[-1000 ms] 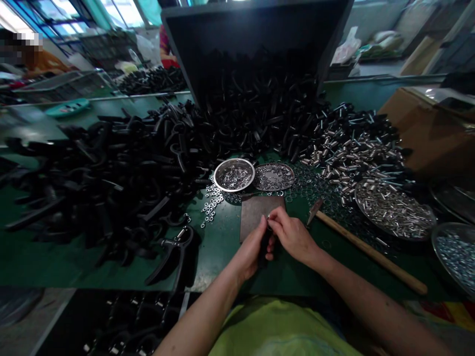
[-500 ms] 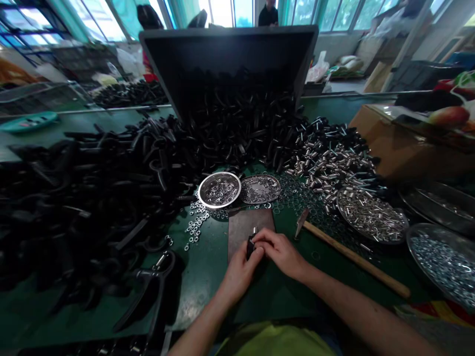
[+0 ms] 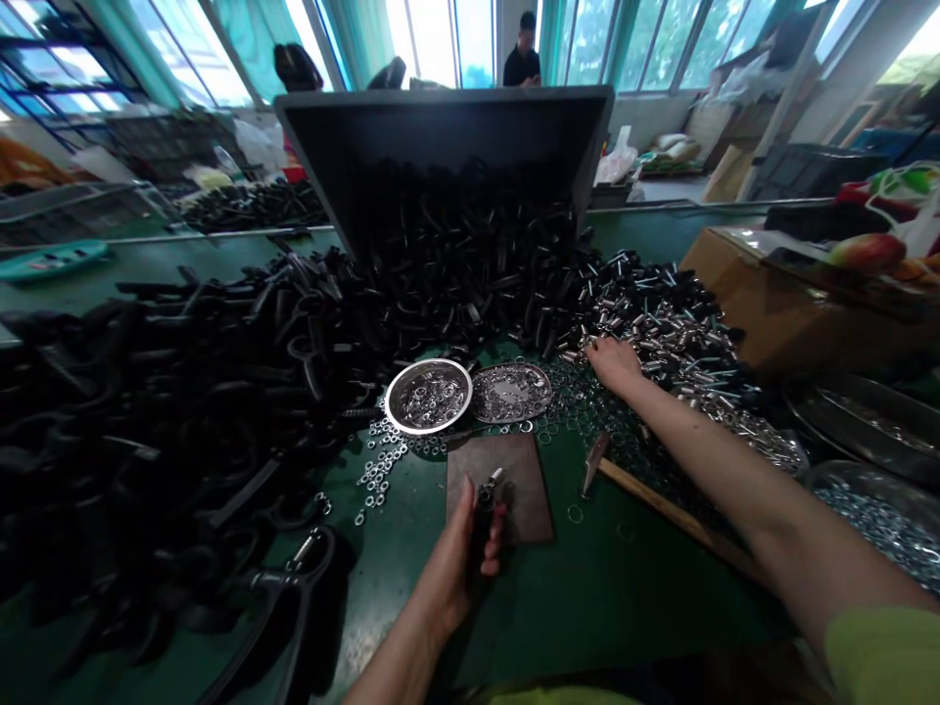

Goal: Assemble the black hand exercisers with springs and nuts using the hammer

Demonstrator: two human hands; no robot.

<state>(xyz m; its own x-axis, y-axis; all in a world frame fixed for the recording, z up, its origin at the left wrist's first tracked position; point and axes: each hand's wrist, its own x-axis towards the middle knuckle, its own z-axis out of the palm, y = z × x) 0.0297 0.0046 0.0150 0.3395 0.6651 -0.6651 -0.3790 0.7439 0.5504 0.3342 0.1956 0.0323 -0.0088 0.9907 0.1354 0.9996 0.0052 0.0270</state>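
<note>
My left hand (image 3: pixel 455 568) is shut around a black plastic handle (image 3: pixel 483 534), which stands upright with a small metal bolt (image 3: pixel 493 479) at its top. That hand is above the front edge of a rusty steel plate (image 3: pixel 514 487). My right hand (image 3: pixel 615 364) reaches far forward, fingers spread, at the edge of a heap of metal sleeves and pins (image 3: pixel 657 333). I see nothing held in it.
A steel bowl (image 3: pixel 428 396) and a round tray (image 3: pixel 511 392) hold small metal parts. Loose nuts (image 3: pixel 378 468) lie on the green bench. A hammer (image 3: pixel 593 460) lies right of the plate, black handles (image 3: pixel 183 392) heap leftward, and a black hopper (image 3: pixel 441 127) stands behind.
My right hand has moved away from the left hand, forward and right to the metal heap. My left hand keeps the black handle and has drawn slightly back.
</note>
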